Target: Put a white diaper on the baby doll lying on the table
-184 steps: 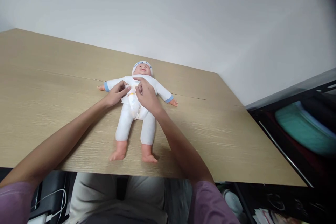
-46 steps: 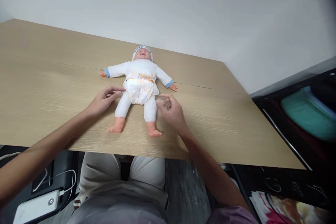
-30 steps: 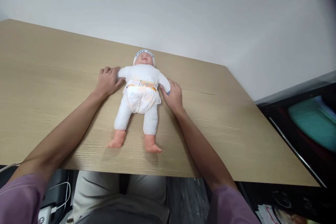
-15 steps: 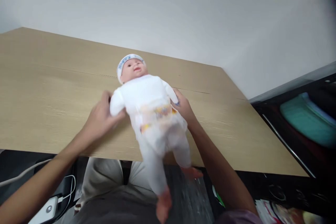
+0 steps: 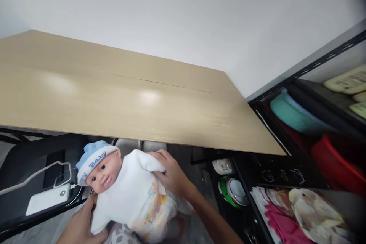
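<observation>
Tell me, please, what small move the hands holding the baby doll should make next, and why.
Probably settle the doll onto the lap and steady it. Both hands grip it below the table edge: the left hand under its lower side, the right hand at its upper arm. It hangs tilted, head toward the white device and cable, so steadying it should keep it clear of them.

doll (image 5: 128, 194): white suit, peach skin, with an orange and yellow print on the diaper band just beside the right hand's fingers (image 5: 160, 160)
doll's cap (image 5: 92, 155): pale blue top, white band with blue lettering
surface (image 5: 120, 99): light wood grain, beyond the fingers
wall (image 5: 143, 19): plain white
power bank (image 5: 48, 199): white, with a white cable, left of the left hand's fingers (image 5: 92, 201)
shelf (image 5: 309, 129): black frame holding teal, red and cream things
round thing (image 5: 233, 190): green and white
</observation>
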A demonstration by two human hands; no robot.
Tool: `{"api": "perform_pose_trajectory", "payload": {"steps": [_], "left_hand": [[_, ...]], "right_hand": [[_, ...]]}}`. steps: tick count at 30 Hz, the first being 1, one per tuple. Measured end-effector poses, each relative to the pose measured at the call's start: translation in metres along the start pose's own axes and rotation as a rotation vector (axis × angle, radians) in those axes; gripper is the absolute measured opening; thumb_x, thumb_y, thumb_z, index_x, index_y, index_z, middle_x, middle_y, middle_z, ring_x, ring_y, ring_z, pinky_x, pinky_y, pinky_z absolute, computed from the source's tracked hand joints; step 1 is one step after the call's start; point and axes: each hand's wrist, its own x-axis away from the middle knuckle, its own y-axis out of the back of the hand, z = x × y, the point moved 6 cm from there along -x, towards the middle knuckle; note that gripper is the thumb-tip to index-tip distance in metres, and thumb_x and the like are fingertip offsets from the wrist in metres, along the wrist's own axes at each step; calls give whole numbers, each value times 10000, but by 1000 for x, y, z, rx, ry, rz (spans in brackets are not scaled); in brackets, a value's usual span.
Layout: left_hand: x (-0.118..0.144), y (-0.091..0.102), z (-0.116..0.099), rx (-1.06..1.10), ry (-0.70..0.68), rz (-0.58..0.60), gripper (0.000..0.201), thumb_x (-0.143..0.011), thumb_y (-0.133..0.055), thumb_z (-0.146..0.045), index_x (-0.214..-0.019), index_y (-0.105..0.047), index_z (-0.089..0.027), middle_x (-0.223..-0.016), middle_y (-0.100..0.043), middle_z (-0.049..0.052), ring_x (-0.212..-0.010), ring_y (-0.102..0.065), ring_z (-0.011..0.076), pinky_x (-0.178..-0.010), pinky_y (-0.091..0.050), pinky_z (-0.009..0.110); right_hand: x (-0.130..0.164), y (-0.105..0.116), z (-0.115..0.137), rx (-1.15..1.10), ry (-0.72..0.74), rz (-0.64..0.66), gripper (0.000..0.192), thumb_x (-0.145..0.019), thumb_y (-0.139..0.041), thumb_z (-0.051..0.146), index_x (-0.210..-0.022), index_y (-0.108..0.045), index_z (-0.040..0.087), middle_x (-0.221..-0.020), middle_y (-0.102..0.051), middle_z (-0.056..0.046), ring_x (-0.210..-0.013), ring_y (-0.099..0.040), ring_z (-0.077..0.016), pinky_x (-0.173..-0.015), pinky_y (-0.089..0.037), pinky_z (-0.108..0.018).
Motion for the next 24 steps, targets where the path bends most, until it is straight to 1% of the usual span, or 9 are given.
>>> {"api": "perform_pose_trajectory", "payload": {"steps": [2, 5, 7, 9, 12, 14, 16, 19, 24], "left_hand": [[-7, -6, 4, 13, -11, 41, 407, -787, -710, -370, -1176, -648, -266, -912, -843, 16, -776, -824, 307, -703, -634, 347], [-23, -17, 14, -25, -91, 142, 483, -793, -745, -445, -1248, -655, -315, -937, -859, 29, -789, -836, 368, -716, -666, 429], [-32, -14, 21, -126, -138, 128, 530, -843, -744, -569, -1312, -671, -334, -976, -867, 60, -823, -841, 414, -753, -684, 508], [-37, -2, 18, -286, -185, 34, 548, -884, -740, -679, -1282, -713, -303, -1064, -861, 118, -945, -835, 455, -857, -679, 584], [-41, 20, -17, -443, -308, -96, 530, -898, -797, -724, -1127, -744, -250, -1244, -814, 189, -1109, -777, 469, -966, -630, 613], [-45, 21, -52, -369, -428, -38, 410, -999, -762, -647, -1120, -724, -257, -1338, -777, 172, -1155, -747, 403, -980, -619, 533], [-53, 8, -88, -207, -552, 148, 265, -1122, -658, -522, -1233, -698, -285, -1412, -743, 129, -1239, -712, 328, -1034, -601, 450], [-70, -22, -127, -70, -665, 387, 312, -1173, -625, -466, -1441, -640, -307, -1462, -713, 103, -1330, -659, 295, -1120, -558, 422], [-93, -53, -141, -115, -771, 454, 300, -1162, -667, -424, -1429, -691, -290, -1385, -725, 95, -1245, -643, 310, -1083, -514, 448]], "right_hand": [[-8, -22, -20, -17, -54, 2, 530, -1025, -678, 215, -1548, -701, 292, -1392, -724, -92, -1298, -699, -282, -1170, -565, -443], [-15, -39, -57, 14, -138, 20, 529, -996, -730, 276, -1521, -743, 333, -1404, -758, -96, -1342, -707, -349, -1211, -561, -516], [-11, -42, -78, -7, -180, 11, 516, -990, -765, 339, -1502, -761, 396, -1442, -768, -80, -1389, -703, -385, -1240, -553, -562], [-1, -40, -88, -56, -198, -17, 426, -1008, -763, 415, -1432, -801, 411, -1480, -759, -72, -1431, -693, -379, -1275, -533, -581], [17, -36, -86, -125, -231, -8, 259, -1025, -754, 508, -1202, -875, 363, -1334, -812, -75, -1317, -759, -364, -1216, -574, -564], [28, -36, -80, -147, -257, 35, 217, -1004, -792, 538, -1094, -880, 362, -1179, -841, -55, -1162, -801, -365, -1081, -624, -533], [33, -38, -76, -152, -261, 34, 203, -1006, -793, 534, -1041, -870, 350, -1087, -845, -38, -1061, -806, -349, -973, -627, -496], [31, -43, -87, -139, -261, -57, 296, -1062, -691, 489, -910, -813, 266, -946, -816, -42, -939, -775, -288, -886, -593, -427], [19, -52, -142, -97, -292, -213, 469, -1065, -600, 613, -822, -692, 223, -833, -772, -56, -804, -716, -229, -819, -558, -362]]}}
